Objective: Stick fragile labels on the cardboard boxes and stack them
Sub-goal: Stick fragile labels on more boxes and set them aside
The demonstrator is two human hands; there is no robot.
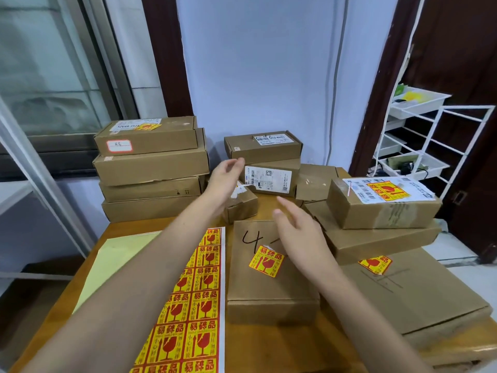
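Lengthwise box (271, 275) pointing away, label (266, 261) tilted

gap: bare table (204, 215) between left stack (150, 168) and small box (240, 204) | right: boxes (382, 211) crowd

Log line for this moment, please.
left hand: open, empty | right hand: open, above labelled box | label sheet: on table | left stack: top labelled

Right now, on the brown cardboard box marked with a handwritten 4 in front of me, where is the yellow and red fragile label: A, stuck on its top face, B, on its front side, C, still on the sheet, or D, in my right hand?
A: the yellow and red fragile label sits on the top face of the brown cardboard box.
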